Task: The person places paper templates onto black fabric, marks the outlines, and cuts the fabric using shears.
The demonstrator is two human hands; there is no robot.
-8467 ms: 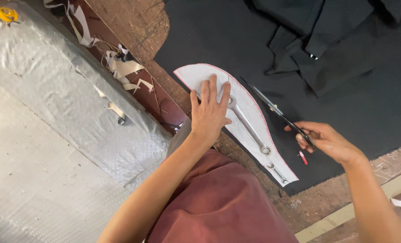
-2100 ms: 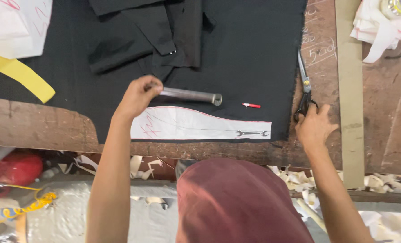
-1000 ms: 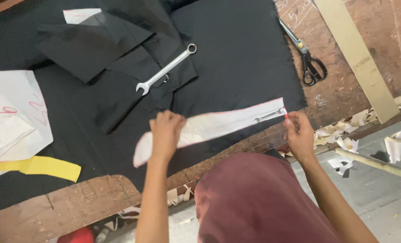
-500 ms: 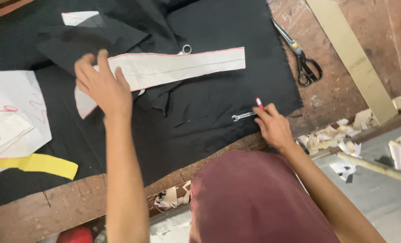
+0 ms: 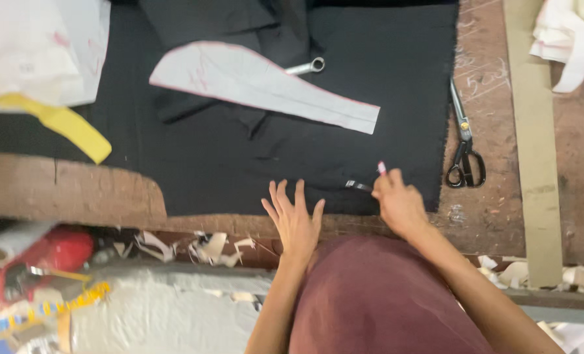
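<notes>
My left hand (image 5: pixel 296 219) lies flat with fingers spread on the near edge of the black cloth (image 5: pixel 396 85), holding nothing. My right hand (image 5: pixel 398 204) is closed around a small red-tipped marker (image 5: pixel 381 168) and rests on a small wrench (image 5: pixel 357 186) at the cloth's near edge. A long white curved paper pattern (image 5: pixel 259 82) lies farther back on the cloth, partly covering a larger silver wrench (image 5: pixel 307 66). Folded black fabric pieces (image 5: pixel 200 23) sit behind it.
Black-handled scissors (image 5: pixel 464 141) lie on the wooden table (image 5: pixel 62 190) right of the cloth, beside a long wooden ruler (image 5: pixel 534 144). White papers (image 5: pixel 36 46) and a yellow strip (image 5: pixel 69 124) sit at the left. Paper scraps (image 5: pixel 193 246) and a red object (image 5: pixel 56 252) lie below the table edge.
My left hand let go of the white pattern, which now lies at the back, and came down to the cloth's near edge. My right hand stayed by the small wrench.
</notes>
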